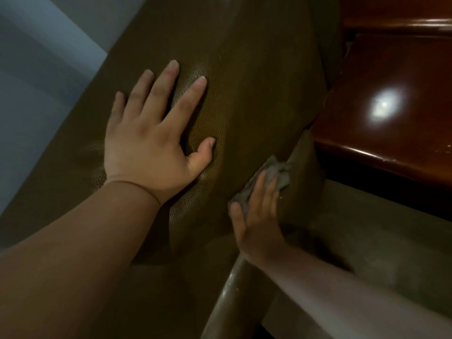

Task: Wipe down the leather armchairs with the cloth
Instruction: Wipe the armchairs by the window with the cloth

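A brown, grained leather armchair [256,77] fills the middle of the head view. My left hand [149,140] lies flat on its leather with fingers spread and straight. Lower right, my right hand [256,221] presses a small grey cloth [276,174] against the chair's leather beside a seam, its fingers straight on top of the cloth. Part of the cloth is hidden under that hand. Both forearms reach in from the bottom of the frame.
A glossy reddish-brown wooden table [391,123] stands right beside the chair at the upper right, with a bright light reflection on it. A pale grey wall or floor [36,81] lies to the left. A lighter leather arm or edge [234,294] runs along the bottom.
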`<state>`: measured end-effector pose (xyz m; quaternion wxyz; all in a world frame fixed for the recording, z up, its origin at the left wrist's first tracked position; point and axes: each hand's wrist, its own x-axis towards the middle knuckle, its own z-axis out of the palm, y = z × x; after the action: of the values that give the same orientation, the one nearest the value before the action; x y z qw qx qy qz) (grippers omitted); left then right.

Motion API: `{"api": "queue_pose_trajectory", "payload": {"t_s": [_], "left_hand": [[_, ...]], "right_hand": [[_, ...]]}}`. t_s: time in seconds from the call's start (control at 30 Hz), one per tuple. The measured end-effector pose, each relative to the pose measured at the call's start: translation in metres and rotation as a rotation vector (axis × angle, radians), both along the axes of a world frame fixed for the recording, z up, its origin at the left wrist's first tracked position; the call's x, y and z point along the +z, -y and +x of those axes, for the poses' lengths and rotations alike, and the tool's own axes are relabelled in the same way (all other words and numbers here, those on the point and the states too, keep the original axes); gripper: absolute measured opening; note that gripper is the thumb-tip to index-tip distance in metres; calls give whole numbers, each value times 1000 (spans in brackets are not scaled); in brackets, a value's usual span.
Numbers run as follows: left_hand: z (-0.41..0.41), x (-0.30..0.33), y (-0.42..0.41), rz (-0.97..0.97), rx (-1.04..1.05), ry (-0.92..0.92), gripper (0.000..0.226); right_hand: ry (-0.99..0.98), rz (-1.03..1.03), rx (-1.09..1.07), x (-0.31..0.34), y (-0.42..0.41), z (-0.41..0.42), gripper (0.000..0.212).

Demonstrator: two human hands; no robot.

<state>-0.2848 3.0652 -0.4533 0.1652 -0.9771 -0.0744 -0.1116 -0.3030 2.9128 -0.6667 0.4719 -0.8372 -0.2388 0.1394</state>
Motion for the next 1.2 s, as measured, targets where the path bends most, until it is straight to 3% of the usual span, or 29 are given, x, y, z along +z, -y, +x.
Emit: {"api": "queue_pose_trajectory", "payload": {"t_s": [0.07,0.1,0.2,0.33,0.4,0.53,0.6,0.67,0.73,0.83,0.9,0.97,1.03,1.1,1.2], "left_hand": [[-1,-2,-1,3,-8,6,77],[-1,-2,-2,5,-9,9,77],[1,-1,0,2,-2,8,77],[0,2,1,1,10,-8,72],[-1,2,1,2,9,-10,70],[-1,1,0,-8,3,-7,70],[0,1,-1,-25,-3,-3,70],[1,2,-1,-32,-6,-8,69],[1,2,-1,-51,2,2,67],[-4,6,3,-118,46,11,64],[0,11,9,-173,81,-1,63],[-11,22,13,-285,176,-3,61],[-49,32,11,-347,260,-81,59],[-119,40,9,-277,263,-203,60],[-196,42,5,-269,303,-232,61]], "right_hand": [[-11,-20,-116,-4,-6,51,82],[-113,-25,-171,-3,-12,80,91],[-328,41,-368,33,-26,101,87],[185,230,-72,72,-30,-29,57],[53,243,-7,75,-22,-21,70],[-113,219,-254,83,-37,121,78],[-220,226,-320,97,-46,140,76],[-87,272,-277,105,-48,90,72],[-33,310,-66,112,-32,18,72],[-24,110,187,109,-12,-16,73],[14,32,192,119,-13,18,71],[-234,147,-18,136,-20,58,68],[-362,99,-107,154,-31,69,72],[-286,35,-44,168,-35,21,74],[-185,39,155,174,-27,-81,85]]}}
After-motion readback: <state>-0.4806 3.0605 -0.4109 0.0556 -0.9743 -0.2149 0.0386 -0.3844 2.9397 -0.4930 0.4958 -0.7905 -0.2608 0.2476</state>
